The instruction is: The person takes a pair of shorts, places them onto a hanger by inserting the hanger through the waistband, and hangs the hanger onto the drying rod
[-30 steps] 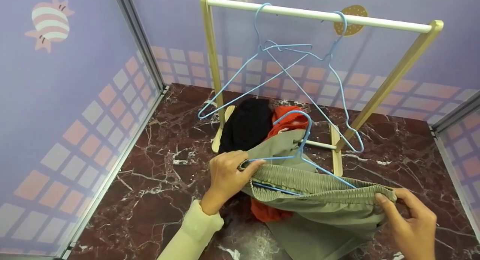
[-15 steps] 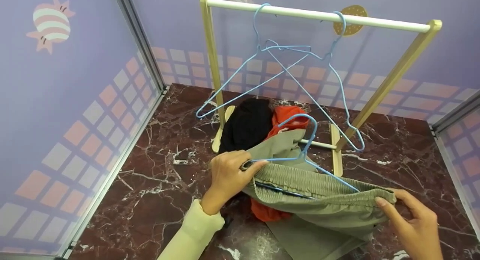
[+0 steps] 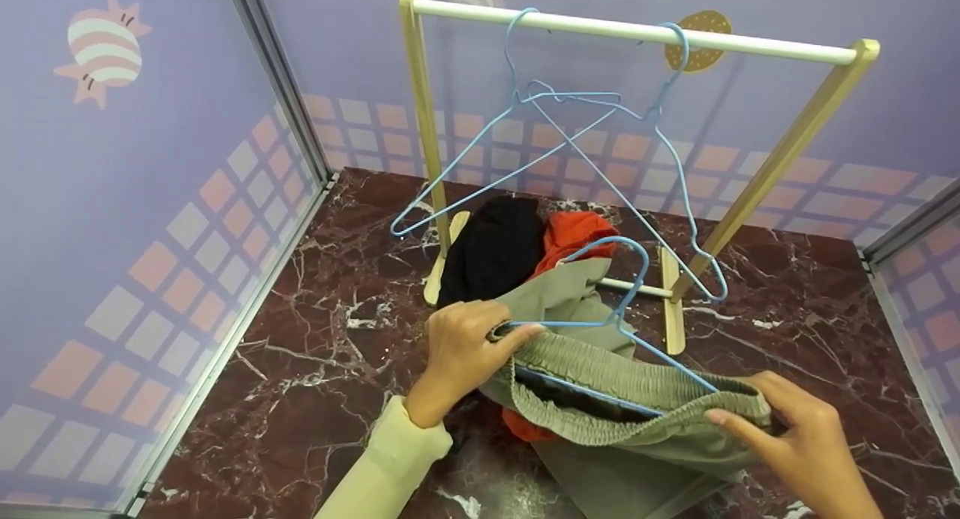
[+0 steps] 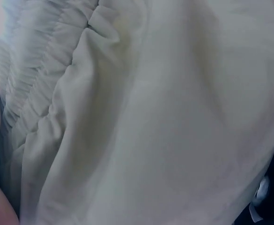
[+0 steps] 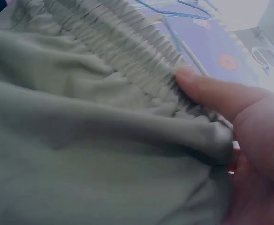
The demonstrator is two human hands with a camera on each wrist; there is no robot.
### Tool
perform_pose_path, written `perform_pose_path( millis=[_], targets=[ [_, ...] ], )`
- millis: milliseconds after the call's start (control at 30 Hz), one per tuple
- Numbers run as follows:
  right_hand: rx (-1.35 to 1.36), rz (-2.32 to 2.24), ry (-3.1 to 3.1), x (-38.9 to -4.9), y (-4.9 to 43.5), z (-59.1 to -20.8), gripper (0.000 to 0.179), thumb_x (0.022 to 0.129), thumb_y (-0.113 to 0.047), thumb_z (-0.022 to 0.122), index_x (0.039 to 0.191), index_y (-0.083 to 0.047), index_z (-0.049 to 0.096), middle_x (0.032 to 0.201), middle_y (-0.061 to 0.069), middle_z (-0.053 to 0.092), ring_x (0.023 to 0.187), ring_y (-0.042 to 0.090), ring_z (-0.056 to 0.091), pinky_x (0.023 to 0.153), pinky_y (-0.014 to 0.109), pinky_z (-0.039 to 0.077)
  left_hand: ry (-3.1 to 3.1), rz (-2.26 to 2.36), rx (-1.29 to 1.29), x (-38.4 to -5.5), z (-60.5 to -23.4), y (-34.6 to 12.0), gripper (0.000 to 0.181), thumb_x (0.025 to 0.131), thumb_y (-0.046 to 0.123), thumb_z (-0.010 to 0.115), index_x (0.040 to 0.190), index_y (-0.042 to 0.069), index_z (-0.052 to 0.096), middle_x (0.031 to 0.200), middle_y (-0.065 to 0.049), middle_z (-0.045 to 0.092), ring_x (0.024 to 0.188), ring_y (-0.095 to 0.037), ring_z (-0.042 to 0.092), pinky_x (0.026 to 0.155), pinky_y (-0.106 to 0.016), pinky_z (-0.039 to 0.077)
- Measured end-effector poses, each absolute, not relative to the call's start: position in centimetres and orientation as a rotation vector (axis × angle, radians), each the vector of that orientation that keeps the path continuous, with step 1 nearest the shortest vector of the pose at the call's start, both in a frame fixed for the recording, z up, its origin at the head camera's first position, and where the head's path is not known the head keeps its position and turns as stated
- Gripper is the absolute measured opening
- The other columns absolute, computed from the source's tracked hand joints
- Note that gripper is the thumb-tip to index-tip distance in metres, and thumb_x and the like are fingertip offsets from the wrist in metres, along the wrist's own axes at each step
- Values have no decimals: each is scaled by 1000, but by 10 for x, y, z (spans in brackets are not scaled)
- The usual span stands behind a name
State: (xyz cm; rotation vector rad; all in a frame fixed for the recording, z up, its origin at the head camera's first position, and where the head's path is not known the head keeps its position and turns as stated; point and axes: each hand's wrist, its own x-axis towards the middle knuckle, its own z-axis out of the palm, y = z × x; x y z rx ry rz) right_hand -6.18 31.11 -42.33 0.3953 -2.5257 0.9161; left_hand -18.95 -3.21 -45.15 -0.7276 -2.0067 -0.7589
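Observation:
My left hand (image 3: 465, 354) grips the left end of the gathered elastic waistband of olive-green pants (image 3: 690, 448), thumb laid over the top edge. A blue wire hanger (image 3: 667, 359) sits partly inside the waist opening, its hook sticking up and its left arm reaching my left thumb. The hanger's right end is hidden in the cloth. At the other end of the waistband, my right hand (image 3: 802, 429) holds the cloth between thumb and fingers. In the right wrist view the right thumb (image 5: 207, 91) presses on the ribbed band. Pants fabric (image 4: 165, 117) fills most of the left wrist view.
Behind stands a wooden garment rack (image 3: 795, 144) with a white rail (image 3: 585, 28). Two blue hangers (image 3: 480, 140) hang from it, overlapping each other. Black cloth (image 3: 491, 249) and red cloth (image 3: 574, 230) lie on the dark marbled floor (image 3: 300, 421). Patterned walls (image 3: 172, 129) enclose the space.
The right hand has moved left and inward with its end of the waistband, and the waist opening gapes wider. The hanger's hook has shifted right and slightly down. My left hand has barely moved.

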Motion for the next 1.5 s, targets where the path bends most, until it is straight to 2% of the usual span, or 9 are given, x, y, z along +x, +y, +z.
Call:
perform_pose_path(
  millis=[100, 233, 367, 467, 667, 933, 1167, 1333, 1500],
  targets=[
    [455, 868, -2575, -64, 308, -424, 34, 68, -6, 85, 91, -23, 68, 81, -15, 57, 63, -4, 43, 56, 12, 36, -1984, -772, -758, -190, -451, -30, 55, 86, 59, 61, 54, 18, 44, 47, 6, 31, 42, -8, 20, 42, -24, 13],
    [484, 882, -2696, -65, 306, -426, 29, 76, -12, 82, 95, -28, 68, 91, -17, 61, 70, -3, 50, 64, 11, 39, -1962, -780, -804, -191, -451, -28, 52, 86, 58, 62, 54, 19, 47, 46, 6, 34, 42, -8, 21, 42, -23, 15],
    [465, 997, -2902, -65, 307, -428, 14, 88, -20, 71, 95, -30, 65, 81, -17, 60, 64, -1, 52, 60, 18, 42, -1945, -777, -827, -191, -451, -27, 51, 85, 57, 64, 55, 20, 48, 46, 6, 36, 42, -8, 22, 41, -24, 17],
    [493, 1049, -3054, -65, 312, -429, 2, 95, -25, 61, 96, -24, 62, 66, -17, 49, 54, -4, 42, 55, 21, 40, -1940, -762, -840, -191, -452, -27, 50, 83, 58, 65, 55, 20, 48, 47, 7, 36, 42, -8, 24, 42, -24, 19],
    [550, 1191, -3174, -63, 320, -436, 14, 101, -25, 51, 92, -15, 55, 62, -15, 31, 52, -5, 30, 55, 23, 36, -1958, -748, -855, -191, -454, -25, 50, 81, 57, 68, 54, 20, 48, 47, 6, 36, 41, -8, 27, 42, -25, 22],
    [590, 1139, -3007, -55, 323, -449, 13, 98, -12, 55, 87, -20, 54, 66, -19, 35, 56, -7, 36, 55, 21, 34, -2028, -761, -876, -189, -456, -18, 51, 79, 56, 71, 55, 19, 46, 49, 6, 33, 43, -8, 25, 45, -24, 22],
    [516, 975, -2834, -50, 324, -464, 30, 90, -3, 64, 76, -25, 49, 64, -23, 39, 57, -8, 39, 55, 19, 33, -2123, -758, -887, -186, -452, -12, 41, 80, 58, 69, 68, 20, 60, 58, 8, 54, 49, -6, 42, 54, -25, 32],
    [412, 996, -2736, -46, 331, -474, 33, 84, 4, 67, 72, -24, 54, 63, -23, 45, 60, -8, 46, 54, 17, 35, -2166, -795, -904, -186, -450, -13, 42, 82, 60, 66, 93, 20, 70, 86, 7, 70, 79, -10, 61, 77, -31, 42],
    [378, 1014, -2590, -44, 338, -483, 40, 74, 13, 71, 67, -23, 55, 62, -23, 45, 58, -9, 42, 54, 11, 32, -2201, -803, -899, -186, -451, -14, 52, 86, 60, 61, 120, 20, 64, 116, 4, 67, 109, -15, 59, 96, -42, 37]
  ],
)
